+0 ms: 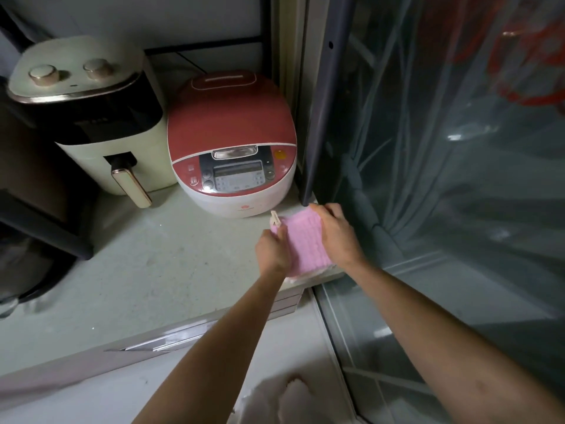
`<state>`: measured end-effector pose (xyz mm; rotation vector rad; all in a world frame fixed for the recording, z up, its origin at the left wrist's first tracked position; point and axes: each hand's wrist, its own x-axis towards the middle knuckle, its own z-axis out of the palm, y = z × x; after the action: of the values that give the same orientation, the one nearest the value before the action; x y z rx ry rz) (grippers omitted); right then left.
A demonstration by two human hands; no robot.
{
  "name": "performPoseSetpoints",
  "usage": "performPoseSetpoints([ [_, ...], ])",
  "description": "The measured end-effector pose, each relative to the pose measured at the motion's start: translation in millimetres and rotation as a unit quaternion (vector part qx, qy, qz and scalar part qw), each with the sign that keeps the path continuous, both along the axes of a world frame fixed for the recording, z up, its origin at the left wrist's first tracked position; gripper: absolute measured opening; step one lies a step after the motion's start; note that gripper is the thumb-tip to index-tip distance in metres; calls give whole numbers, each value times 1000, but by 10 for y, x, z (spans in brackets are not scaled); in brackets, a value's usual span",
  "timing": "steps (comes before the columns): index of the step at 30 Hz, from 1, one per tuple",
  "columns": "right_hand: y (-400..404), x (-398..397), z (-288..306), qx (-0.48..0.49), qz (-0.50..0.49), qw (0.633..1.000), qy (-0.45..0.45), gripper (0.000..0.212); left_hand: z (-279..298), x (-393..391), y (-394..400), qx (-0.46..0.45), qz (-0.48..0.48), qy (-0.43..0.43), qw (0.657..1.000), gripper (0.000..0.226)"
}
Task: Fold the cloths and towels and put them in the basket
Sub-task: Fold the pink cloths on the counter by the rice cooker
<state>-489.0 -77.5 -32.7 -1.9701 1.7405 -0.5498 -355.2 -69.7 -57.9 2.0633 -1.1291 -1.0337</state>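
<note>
— Where's the cloth?
— Pink cloth (307, 243) lies at the tabletop (159, 270) corner; my left hand (273, 250) pinches it, right hand (336, 234) presses flat.
— Risk?
— It overhangs; I judge it could slip off.

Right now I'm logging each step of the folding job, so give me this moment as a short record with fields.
surface: pale counter
cloth: pink cloth, folded small, lying at the counter's right front corner
left hand: left hand holds the cloth's left edge
right hand: right hand rests on the cloth's right side, fingers at its far edge
behind the cloth: red rice cooker; cream air fryer to its left
basket: not in view
</note>
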Motion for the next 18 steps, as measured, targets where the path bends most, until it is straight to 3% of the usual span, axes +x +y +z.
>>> performPoseSetpoints([
  [6, 21, -78, -250, 40, -38, 997, 54, 42, -92, -36, 71, 10, 25, -17, 999, 46],
  [9, 42, -71, -281, 123, -50, 990, 52, 47, -131, -56, 91, 60, 34, 51, 996, 60],
  [14, 16, -85, -291, 203, -74, 976, -37, 49, -168, -76, 115, 69, 21, 105, 992, 63],
  [18, 95, -8, -267, 188, -76, 974, -104, 46, -144, -17, 151, 36, 49, 144, 988, 63],
])
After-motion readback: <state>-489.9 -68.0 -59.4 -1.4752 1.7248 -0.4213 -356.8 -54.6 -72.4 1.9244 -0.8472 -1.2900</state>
